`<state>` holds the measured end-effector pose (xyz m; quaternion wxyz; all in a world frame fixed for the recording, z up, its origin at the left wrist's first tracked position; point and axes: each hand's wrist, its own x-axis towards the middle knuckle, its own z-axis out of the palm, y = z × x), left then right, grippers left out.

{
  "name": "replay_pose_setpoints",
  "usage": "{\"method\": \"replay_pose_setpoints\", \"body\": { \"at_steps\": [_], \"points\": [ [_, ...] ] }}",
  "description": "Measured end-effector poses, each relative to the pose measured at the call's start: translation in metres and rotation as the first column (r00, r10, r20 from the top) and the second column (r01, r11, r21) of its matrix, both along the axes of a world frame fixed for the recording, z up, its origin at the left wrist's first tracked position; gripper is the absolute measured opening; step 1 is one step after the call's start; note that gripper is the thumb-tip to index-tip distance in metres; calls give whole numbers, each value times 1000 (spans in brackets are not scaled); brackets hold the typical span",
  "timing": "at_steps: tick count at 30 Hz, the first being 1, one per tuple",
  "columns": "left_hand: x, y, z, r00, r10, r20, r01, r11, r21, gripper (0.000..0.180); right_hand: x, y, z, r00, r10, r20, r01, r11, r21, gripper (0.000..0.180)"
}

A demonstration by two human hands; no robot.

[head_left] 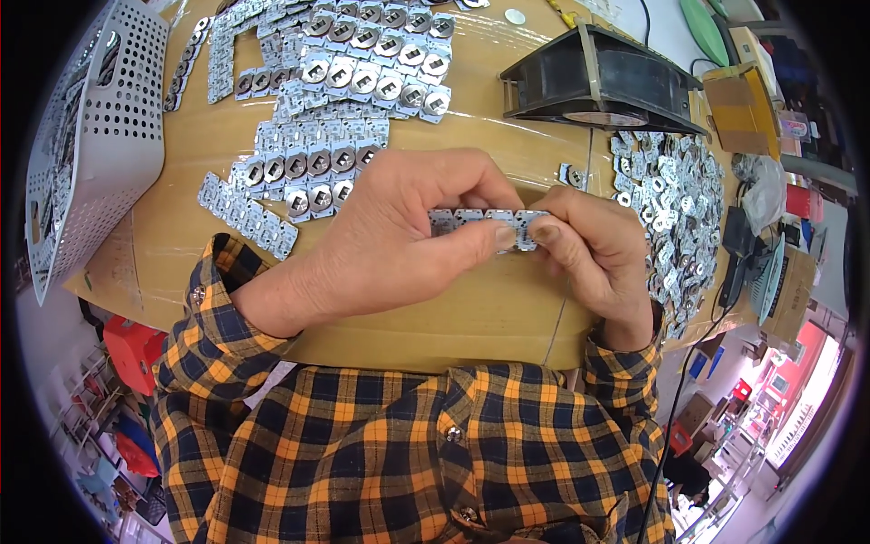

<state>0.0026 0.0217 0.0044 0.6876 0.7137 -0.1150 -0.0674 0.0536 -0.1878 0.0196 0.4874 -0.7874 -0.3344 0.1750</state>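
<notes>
Board strip [489, 216], pinched btwn fingers of L hand [390, 238] & R hand [604, 249], might crack if flexed unevenly.

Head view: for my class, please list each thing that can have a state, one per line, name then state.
Left hand: closed grip on the board strip
Right hand: pinching the strip's right end
Board strip: held between both hands
Laid-out boards: in rows, some overlapping, on the table
Loose boards: heaped
White basket: holding boards
Plastic bag: crumpled
Black device: on or off, cannot tell
</notes>
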Motion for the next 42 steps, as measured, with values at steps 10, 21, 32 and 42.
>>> {"method": "replay_pose_setpoints", "body": {
  "at_steps": [10, 21, 32, 42],
  "points": [
    [-4, -3, 5, 991, 93, -99, -116, 958, -261, 21, -10, 6, 3, 696, -104, -710, 354, 911, 214, 29],
    [-4, -6, -1, 884, 144, 444, -253, 948, 195, 26, -9, 5, 5, 890, -217, -402, 266, 961, 70, 26],
    [-3, -5, 0, 875, 174, 452, -265, 953, 145, 26, -11, 7, 6, 894, -240, -379, 288, 955, 74, 25],
    [-4, -7, -4, 960, 83, 268, -97, 994, 41, 22, 9, -13, 2, 978, -138, 154, 150, 987, -65, 29]
  ]
}}
